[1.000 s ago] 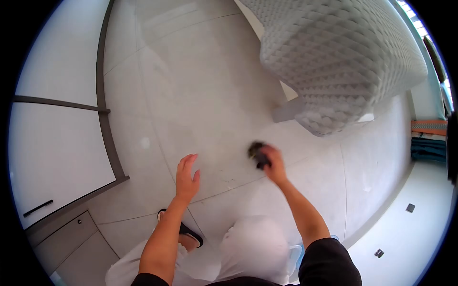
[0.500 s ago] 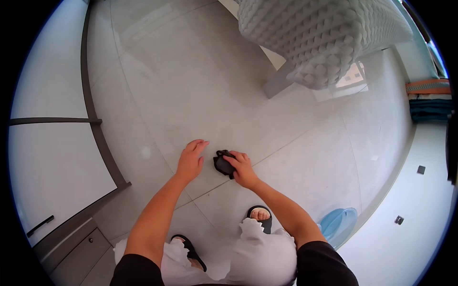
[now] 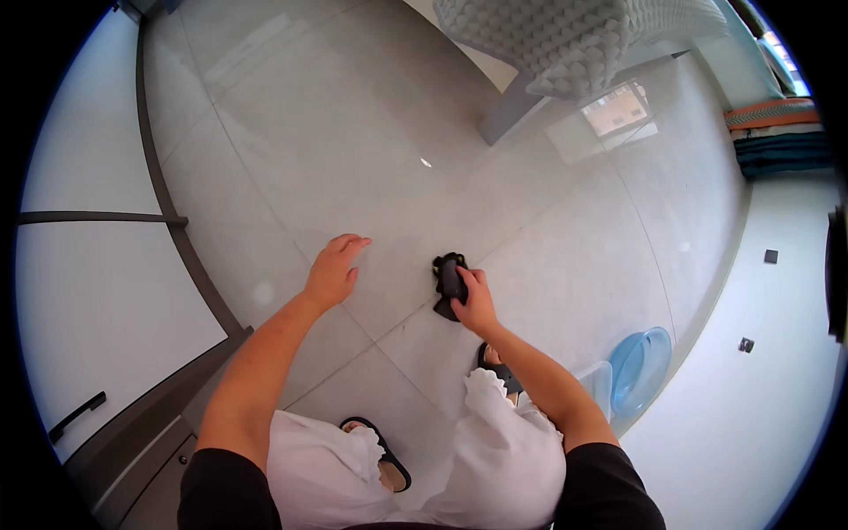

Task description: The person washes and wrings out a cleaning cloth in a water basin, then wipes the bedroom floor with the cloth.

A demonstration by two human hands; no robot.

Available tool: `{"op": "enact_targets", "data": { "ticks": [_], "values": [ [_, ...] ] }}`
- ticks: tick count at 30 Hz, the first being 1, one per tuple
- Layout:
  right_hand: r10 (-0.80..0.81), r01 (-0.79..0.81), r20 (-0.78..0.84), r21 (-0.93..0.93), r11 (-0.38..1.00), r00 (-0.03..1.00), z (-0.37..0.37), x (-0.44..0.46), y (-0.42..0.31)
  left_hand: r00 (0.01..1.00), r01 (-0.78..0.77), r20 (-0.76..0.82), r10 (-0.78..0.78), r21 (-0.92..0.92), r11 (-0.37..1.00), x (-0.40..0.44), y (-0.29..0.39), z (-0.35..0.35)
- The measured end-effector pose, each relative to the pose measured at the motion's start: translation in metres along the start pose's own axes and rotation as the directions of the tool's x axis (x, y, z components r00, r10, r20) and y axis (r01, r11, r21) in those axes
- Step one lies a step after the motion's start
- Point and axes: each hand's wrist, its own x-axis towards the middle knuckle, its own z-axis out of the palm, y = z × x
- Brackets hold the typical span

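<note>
The right hand [image 3: 475, 305] covered the near right side of a dark object [image 3: 451, 279], whose kind was too unclear to tell, as was whether it touched the floor [image 3: 353, 168]. The right slipper [image 3: 505, 369] lay partly hidden behind the right forearm [image 3: 534, 371] and a trouser leg [image 3: 508, 450], which also hid part of the clear container [image 3: 599, 387] beyond. The far edge cut off the grey quilted cover [image 3: 565, 44]; the dark rim on the left cropped the white cabinet [image 3: 119, 305], and on the right the folded cloths [image 3: 777, 137] and a black thing [image 3: 836, 274], unidentifiable. A pale speck [image 3: 426, 162] on the floor was too small to name.
</note>
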Motion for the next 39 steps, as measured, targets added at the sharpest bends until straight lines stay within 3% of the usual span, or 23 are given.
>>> {"op": "enact_targets", "data": {
  "ticks": [3,5,7,9,12,14,15,17,18,21,23,27,29,31,33,35,36,39],
  "values": [
    [-0.037,0.039,-0.124,0.013,0.999,0.992,-0.028,-0.002,0.017,0.988,-0.054,0.143,0.049,0.034,0.998,-0.005,-0.005,0.006],
    [0.137,-0.141,-0.314,0.012,0.990,0.939,-0.057,-0.016,0.058,0.970,-0.048,0.244,0.019,0.112,0.993,-0.008,-0.004,0.012],
    [0.479,-0.439,-0.237,0.203,0.875,0.846,-0.111,-0.037,0.050,0.948,-0.061,0.318,-0.008,0.208,0.976,-0.009,-0.010,0.026],
    [0.452,-0.423,-0.313,0.161,0.892,0.835,-0.143,-0.060,0.046,0.930,-0.086,0.366,-0.044,0.331,0.940,-0.006,-0.017,0.039],
    [0.527,-0.536,-0.288,0.053,0.843,0.800,-0.171,-0.082,0.023,0.871,0.017,0.427,-0.244,0.469,0.883,-0.006,-0.002,0.048],
    [0.521,-0.552,-0.295,-0.025,0.834,0.801,-0.175,-0.090,0.028,0.854,0.007,0.448,-0.267,0.502,0.865,-0.009,-0.001,0.054],
    [0.578,-0.546,-0.295,0.190,0.816,0.761,-0.173,-0.091,0.030,0.844,0.009,0.455,-0.283,0.517,0.856,-0.012,0.002,0.054],
    [0.730,-0.630,-0.224,0.384,0.675,0.645,-0.169,-0.097,0.032,0.821,-0.005,0.488,-0.297,0.526,0.850,-0.013,0.006,0.050],
    [0.801,-0.703,-0.234,0.387,0.597,0.551,-0.163,-0.105,0.045,0.808,-0.015,0.505,-0.304,0.533,0.846,-0.015,0.008,0.052],
    [0.793,-0.815,-0.279,0.057,0.577,0.542,-0.130,-0.146,0.083,0.885,-0.032,0.396,-0.244,0.576,0.817,-0.024,-0.006,0.075],
    [0.580,-0.717,-0.439,-0.274,0.641,0.686,-0.080,-0.179,0.151,0.914,-0.041,0.368,-0.171,0.503,0.864,-0.033,-0.007,0.079],
    [0.464,-0.635,-0.565,-0.143,0.760,0.683,-0.034,-0.179,0.107,0.950,-0.125,0.312,0.017,0.332,0.935,-0.064,-0.007,0.081],
    [0.486,-0.627,-0.590,-0.046,0.778,0.645,-0.014,-0.160,0.085,0.963,-0.098,0.269,0.026,0.255,0.962,-0.076,0.001,0.081],
    [0.360,-0.494,-0.613,-0.057,0.867,0.703,0.005,-0.130,0.068,0.971,-0.056,0.237,0.004,0.212,0.976,-0.089,0.006,0.080],
    [0.295,-0.353,-0.577,0.012,0.936,0.762,0.028,-0.095,0.052,0.976,-0.014,0.215,-0.027,0.186,0.982,-0.097,0.010,0.083],
    [0.426,-0.335,-0.269,0.325,0.884,0.864,0.018,-0.059,0.006,0.979,0.014,0.199,-0.051,0.179,0.984,-0.102,0.013,0.080],
    [0.324,-0.167,-0.289,0.458,0.873,0.901,0.027,-0.044,0.014,0.980,0.025,0.191,-0.058,0.172,0.985,-0.103,0.014,0.077],
    [0.106,0.004,-0.475,0.224,0.975,0.874,0.009,-0.013,0.042,0.986,0.055,0.147,-0.081,0.173,0.983,-0.106,0.016,0.068]
  ]
}}
